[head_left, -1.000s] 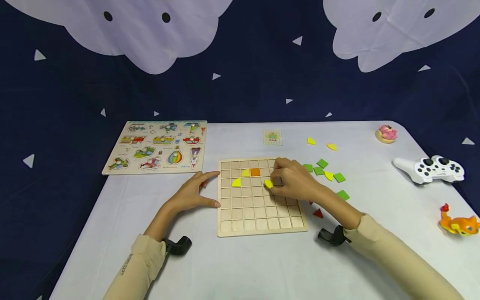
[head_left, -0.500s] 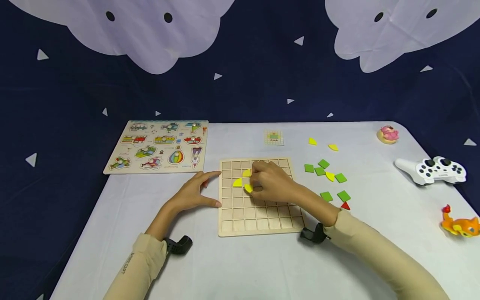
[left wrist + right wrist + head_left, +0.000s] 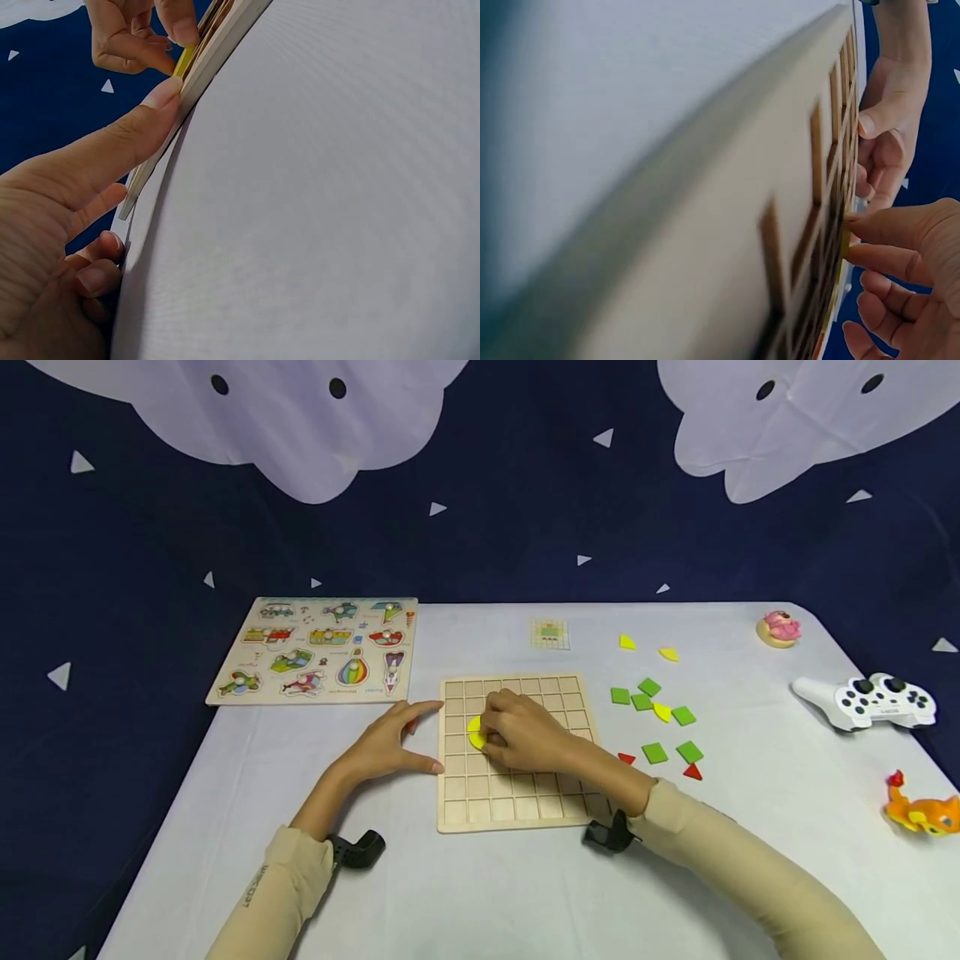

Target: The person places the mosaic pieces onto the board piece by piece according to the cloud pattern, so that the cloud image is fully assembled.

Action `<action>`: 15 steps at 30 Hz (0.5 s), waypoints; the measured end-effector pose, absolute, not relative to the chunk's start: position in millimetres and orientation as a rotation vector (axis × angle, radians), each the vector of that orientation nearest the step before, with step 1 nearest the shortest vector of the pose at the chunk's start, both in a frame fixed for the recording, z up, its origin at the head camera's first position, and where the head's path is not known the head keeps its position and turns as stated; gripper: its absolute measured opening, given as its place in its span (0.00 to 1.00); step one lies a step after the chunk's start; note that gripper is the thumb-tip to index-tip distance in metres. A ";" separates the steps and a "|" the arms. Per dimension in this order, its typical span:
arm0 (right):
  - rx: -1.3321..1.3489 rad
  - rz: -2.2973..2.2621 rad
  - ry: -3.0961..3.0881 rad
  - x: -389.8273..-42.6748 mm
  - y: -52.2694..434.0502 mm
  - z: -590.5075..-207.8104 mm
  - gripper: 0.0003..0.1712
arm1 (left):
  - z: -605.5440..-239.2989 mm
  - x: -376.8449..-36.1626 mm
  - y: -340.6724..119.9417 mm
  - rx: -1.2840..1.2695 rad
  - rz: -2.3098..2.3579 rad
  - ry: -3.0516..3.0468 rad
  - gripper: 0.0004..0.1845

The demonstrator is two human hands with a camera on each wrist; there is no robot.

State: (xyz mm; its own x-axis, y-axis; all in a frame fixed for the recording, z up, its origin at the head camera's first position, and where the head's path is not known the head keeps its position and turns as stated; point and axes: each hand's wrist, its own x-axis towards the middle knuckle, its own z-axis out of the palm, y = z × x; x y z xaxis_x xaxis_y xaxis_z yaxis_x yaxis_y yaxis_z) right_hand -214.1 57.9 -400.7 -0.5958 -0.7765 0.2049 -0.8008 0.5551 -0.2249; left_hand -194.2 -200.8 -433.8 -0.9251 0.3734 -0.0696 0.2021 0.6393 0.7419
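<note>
A wooden grid board (image 3: 501, 811) lies in front of me in the head view. My right hand (image 3: 528, 732) pinches a yellow quarter-circle tile (image 3: 845, 241) between thumb and finger, low over a cell in the board's left part. Just above it sits another yellow tile (image 3: 473, 724), so the two nearly form a half disc. The board's upper cells around the fingers are partly covered by this hand. At the board's left edge, my left hand (image 3: 381, 748) touches the rim with its spread thumb and index finger.
Green square tiles (image 3: 655, 752), yellow quarter-circles (image 3: 627, 642) and red triangles (image 3: 693, 772) are scattered right of the board. A pattern card (image 3: 551, 634) lies behind it. A picture puzzle (image 3: 315, 652) is at left; a white game controller (image 3: 870, 702) and two toys (image 3: 930, 815) stand right.
My right hand has moved left across the board with the yellow tile, down beside the placed yellow tile. It now hides the upper yellow tile and the orange square. The left hand stays put.
</note>
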 end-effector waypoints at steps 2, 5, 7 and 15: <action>1.355 0.497 -2.701 -212.8 58.1 -401.6 0.07 | -432.9 -194.9 -200.2 0.477 1.155 2.647 0.51; 1.325 0.544 -2.723 -211.6 57.6 -402.4 0.07 | -431.9 -195.6 -199.5 0.484 1.154 2.653 0.51; 1.308 0.541 -2.740 -211.2 56.8 -403.0 0.07 | -431.7 -195.8 -199.3 0.489 1.152 2.656 0.51; 1.305 0.436 -2.746 -210.4 56.5 -405.0 0.08 | -435.3 -195.0 -200.6 0.498 1.150 2.667 0.51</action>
State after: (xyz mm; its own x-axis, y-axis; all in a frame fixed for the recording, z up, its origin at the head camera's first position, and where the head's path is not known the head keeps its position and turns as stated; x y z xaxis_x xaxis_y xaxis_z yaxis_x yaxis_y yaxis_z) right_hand -210.4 56.5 -405.0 -0.6369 -0.7489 0.1830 -0.7687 0.5992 -0.2237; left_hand -195.0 -200.6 -435.3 -0.9245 0.3786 -0.0442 0.2278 0.6418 0.7322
